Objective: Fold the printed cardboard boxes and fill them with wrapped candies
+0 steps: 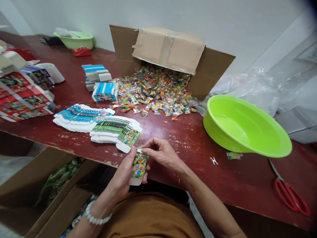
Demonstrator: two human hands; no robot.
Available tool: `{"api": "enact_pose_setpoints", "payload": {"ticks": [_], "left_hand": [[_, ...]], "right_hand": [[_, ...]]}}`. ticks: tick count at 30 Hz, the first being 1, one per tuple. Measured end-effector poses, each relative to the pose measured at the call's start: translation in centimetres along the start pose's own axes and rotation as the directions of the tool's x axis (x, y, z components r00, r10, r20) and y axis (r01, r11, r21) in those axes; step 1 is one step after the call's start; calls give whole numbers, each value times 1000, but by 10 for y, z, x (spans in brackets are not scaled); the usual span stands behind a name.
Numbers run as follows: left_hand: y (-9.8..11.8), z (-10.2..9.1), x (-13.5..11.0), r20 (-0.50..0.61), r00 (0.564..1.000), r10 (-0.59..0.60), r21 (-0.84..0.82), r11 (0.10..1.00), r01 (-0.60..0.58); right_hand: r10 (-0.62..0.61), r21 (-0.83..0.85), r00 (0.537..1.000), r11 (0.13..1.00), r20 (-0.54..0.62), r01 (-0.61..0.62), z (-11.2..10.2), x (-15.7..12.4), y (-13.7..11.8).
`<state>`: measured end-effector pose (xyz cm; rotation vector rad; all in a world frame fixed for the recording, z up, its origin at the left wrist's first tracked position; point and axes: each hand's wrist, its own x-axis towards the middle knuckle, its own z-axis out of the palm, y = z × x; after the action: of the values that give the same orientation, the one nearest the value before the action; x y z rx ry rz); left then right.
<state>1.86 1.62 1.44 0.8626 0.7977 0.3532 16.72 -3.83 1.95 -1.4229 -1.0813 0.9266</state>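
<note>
My left hand [124, 175] is wrapped round a small green printed carton [139, 166], holding it upright at the table's front edge. Its white bottom flap sticks out below. At the carton's top end, my right hand [160, 152] pinches the edge between thumb and fingers. Just beyond my hands lies a fanned stack of flat green cartons [111, 129], with a fanned stack of flat blue cartons [76, 116] to its left. Whether the held carton has anything inside, I cannot tell.
Wrapped candies [156, 91] spill from a tipped cardboard box [170, 49] at the back. On the right are a green basin [247, 127] and red-handled scissors [289, 195]. Bundled blue cartons [105, 91] and red cartons [24, 97] stand left. Open boxes [52, 185] sit below the table edge.
</note>
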Motion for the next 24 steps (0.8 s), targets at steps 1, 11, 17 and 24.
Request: {"api": "enact_pose_setpoints", "payload": {"ticks": [1,11,17,24], "left_hand": [[0,0,1,1,999,34,30,999,-34],[-2,-14,11,96,988,125,148,979,-138],[-6,-13,11,103,990,99,76,991,-107],[-4,-6,4,120,993,5,-99,995,7]], "right_hand": [[42,31,999,999,32,-43,-1,3,0],[113,183,992,975,65,-123,-1,7,0],[-195,-77,976,976,100,203,3,-5,-8],[-284,-130,959,950,25,285,11,-6,5]]}}
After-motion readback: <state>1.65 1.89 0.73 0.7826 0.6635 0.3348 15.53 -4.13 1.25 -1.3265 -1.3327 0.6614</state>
